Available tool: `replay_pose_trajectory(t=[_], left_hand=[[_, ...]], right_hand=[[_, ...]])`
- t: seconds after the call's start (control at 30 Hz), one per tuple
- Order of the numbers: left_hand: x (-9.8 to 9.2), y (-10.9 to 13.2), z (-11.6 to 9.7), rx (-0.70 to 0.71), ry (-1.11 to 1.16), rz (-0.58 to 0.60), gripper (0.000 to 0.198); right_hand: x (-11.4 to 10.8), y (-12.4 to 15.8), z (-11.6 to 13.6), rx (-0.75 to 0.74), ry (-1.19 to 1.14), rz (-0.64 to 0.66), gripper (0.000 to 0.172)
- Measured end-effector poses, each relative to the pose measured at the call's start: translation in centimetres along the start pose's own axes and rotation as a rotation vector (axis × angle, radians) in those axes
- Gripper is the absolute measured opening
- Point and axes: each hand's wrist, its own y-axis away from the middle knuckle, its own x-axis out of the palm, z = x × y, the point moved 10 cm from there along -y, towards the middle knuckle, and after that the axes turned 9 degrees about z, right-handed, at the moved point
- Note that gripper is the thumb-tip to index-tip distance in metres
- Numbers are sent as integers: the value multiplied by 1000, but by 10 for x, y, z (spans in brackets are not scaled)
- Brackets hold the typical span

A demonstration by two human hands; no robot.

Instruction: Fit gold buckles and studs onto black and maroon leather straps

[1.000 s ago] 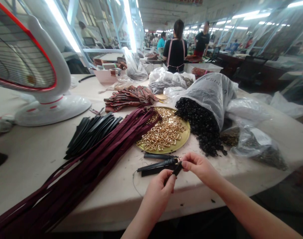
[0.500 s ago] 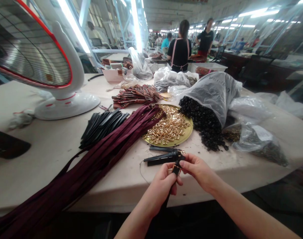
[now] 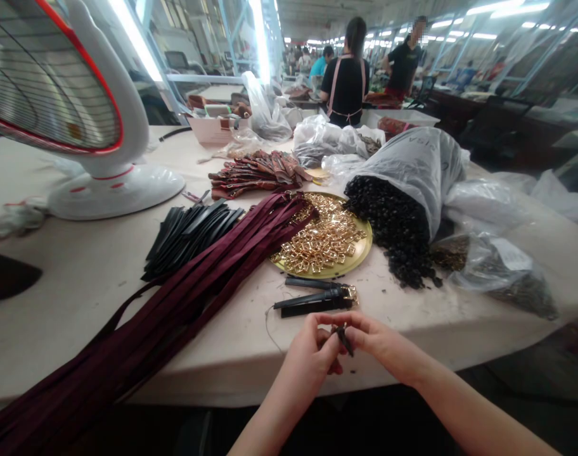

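Close to the table's front edge, my left hand (image 3: 315,351) and my right hand (image 3: 372,335) meet, fingers pinched around a short dark strap (image 3: 344,342). Its dark end sticks out between the fingertips; the fingers cover the rest, and its buckle cannot be made out. Just beyond my hands lie several black straps (image 3: 305,307) with gold buckles (image 3: 352,294) at their right ends. Behind them, a round gold tray (image 3: 364,256) carries a heap of loose gold buckles (image 3: 317,244).
Long maroon strips (image 3: 194,269) drape across the tray and off the front left. Black strips (image 3: 189,234), brown patterned pieces (image 3: 255,174) and a fan (image 3: 118,190) stand left and behind. Black small parts (image 3: 393,221) spill from a plastic bag (image 3: 417,164). A person (image 3: 346,76) stands beyond.
Both hands have drawn slightly closer to the front edge and turned the strap, so its buckle and long lower part no longer show. The view has shifted slightly.
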Motion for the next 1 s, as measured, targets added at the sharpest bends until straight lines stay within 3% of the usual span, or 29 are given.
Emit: replay_pose_trajectory(t=[0.07,0.17,0.37,0.47,0.6,0.8,0.9,1.0], left_hand=[[-7,-2,10,-34,-73,-43,32],[-13,-3,18,-58,-180,-71,29],[-5,2,9,0,-184,37,15],[1,9,13,-57,-155,103,12],[5,17,19,-117,-124,97,13],[19,28,14,-120,-19,97,17],[27,37,14,-117,24,94,16],[38,50,17,-147,92,116,18]], right_hand=[[3,0,-8,53,-5,48,30],[-4,1,-15,60,-72,-14,27],[-11,-1,-10,-12,-6,-78,31],[-22,1,-10,-33,105,-157,26],[-30,11,-7,-68,361,-309,18],[-12,38,21,-239,702,-428,19],[-10,51,21,-235,671,-454,13],[-9,59,8,-149,442,-387,15]])
